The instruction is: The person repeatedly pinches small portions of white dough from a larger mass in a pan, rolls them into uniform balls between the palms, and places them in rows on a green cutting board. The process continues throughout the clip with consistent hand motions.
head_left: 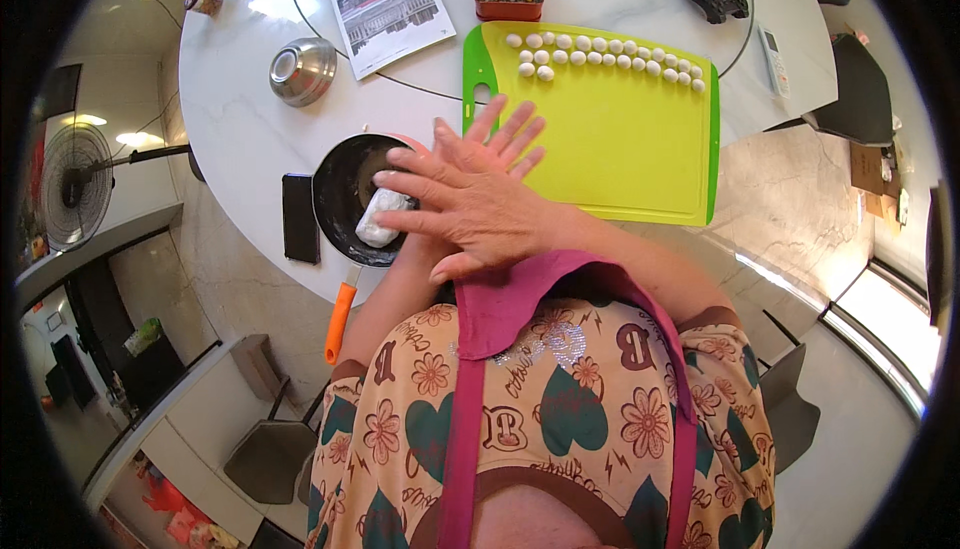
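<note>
My right hand lies across my left hand, palm over palm, with the fingers of both stretched out and spread. Whether anything sits between the palms is hidden. Below and left of them is a black pan with an orange handle. In the pan rests a white, floury lump of what looks like dough, partly behind my right fingers. Small white balls line the far part of a yellow-green cutting board, in rows, right of my hands.
A dark phone lies left of the pan, and a metal bowl stands beyond it. Farther back are a printed sheet, a red tin, a game controller and a remote control. Two jars stand far left.
</note>
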Motion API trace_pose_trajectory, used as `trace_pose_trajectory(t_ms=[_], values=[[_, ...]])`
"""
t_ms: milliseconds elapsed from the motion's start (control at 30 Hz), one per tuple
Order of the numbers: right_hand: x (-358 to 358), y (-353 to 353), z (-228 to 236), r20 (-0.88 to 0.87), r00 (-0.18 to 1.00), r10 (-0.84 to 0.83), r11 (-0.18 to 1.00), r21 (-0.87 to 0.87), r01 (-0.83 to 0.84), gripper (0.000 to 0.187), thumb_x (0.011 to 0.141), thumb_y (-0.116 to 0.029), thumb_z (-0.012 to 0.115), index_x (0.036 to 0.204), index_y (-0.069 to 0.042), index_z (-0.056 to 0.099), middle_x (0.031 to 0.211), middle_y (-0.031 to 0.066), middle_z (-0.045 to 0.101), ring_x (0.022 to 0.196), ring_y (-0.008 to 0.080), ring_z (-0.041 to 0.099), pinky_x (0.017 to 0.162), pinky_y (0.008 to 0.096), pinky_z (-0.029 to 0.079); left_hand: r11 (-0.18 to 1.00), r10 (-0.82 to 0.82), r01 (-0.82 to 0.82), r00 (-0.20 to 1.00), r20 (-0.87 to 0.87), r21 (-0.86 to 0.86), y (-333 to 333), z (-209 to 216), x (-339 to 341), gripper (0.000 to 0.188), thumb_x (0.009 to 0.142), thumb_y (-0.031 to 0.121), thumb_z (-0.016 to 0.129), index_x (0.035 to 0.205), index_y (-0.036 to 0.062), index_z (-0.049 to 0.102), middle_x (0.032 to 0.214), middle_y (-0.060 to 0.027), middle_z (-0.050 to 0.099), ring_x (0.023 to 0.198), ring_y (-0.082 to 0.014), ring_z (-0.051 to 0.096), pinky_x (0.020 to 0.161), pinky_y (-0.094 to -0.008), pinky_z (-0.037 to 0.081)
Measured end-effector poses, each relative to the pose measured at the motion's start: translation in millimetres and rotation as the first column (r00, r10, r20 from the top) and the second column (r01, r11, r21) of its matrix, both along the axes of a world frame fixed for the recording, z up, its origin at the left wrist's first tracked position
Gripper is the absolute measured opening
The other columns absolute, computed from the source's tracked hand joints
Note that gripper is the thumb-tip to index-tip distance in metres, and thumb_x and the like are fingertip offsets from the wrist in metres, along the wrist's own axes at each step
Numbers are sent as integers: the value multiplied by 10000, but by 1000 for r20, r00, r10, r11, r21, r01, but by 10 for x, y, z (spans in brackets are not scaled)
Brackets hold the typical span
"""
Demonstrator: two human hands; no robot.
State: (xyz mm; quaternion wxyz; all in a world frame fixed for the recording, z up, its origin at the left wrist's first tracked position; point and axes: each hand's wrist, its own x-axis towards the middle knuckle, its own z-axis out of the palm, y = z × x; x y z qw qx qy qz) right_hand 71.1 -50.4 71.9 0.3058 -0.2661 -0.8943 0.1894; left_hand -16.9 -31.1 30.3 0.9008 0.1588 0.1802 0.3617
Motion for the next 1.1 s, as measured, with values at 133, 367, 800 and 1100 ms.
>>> trace_pose_trajectory(t_ms=[133, 367, 800, 1100], values=[[154, 301, -11, 178, 953, -246, 963, -63, 261, 687, 794, -570, 589, 1380, -227, 488, 1479, 110, 381, 1420, 318, 260, 1140, 600, 107, 980, 47, 13, 957, 287, -201, -139, 75, 156, 714, 974, 547, 341, 1512, 105, 189, 1552, -149, 230, 1434, -343, 228, 1171, -495, 204], [961, 266, 87, 75, 839, -539, 839, 144, 525, 416, 784, -238, 682, 1185, -151, 611, 1250, 67, 559, 1232, 297, 467, 1050, 508, 321, 937, 109, 20, 932, 346, -348, -65, 118, 157, 698, 1022, 520, 167, 1422, -25, 340, 1396, -161, 461, 1322, -283, 418, 1147, -416, 314], [1332, 18, -410, -62, 749, -660, 748, -140, 648, 248, 719, -127, 744, 963, -112, 699, 879, 46, 652, 880, 251, 611, 807, 374, 477, 897, 102, -120, 993, -65, -426, -163, 21, 358, 623, 1020, 512, 277, 1422, 40, 341, 1314, -181, 492, 1221, -320, 482, 1043, -464, 402], [1600, 530, -1033, 75, 600, -796, 602, 6, 798, 241, 725, -105, 744, 952, -102, 666, 855, 44, 644, 836, 245, 610, 725, 376, 494, 904, 123, -136, 991, -58, -406, -399, -90, -61, 500, 1023, 411, 385, 1368, 53, 428, 1250, -155, 550, 1184, -306, 514, 1004, -454, 434]])
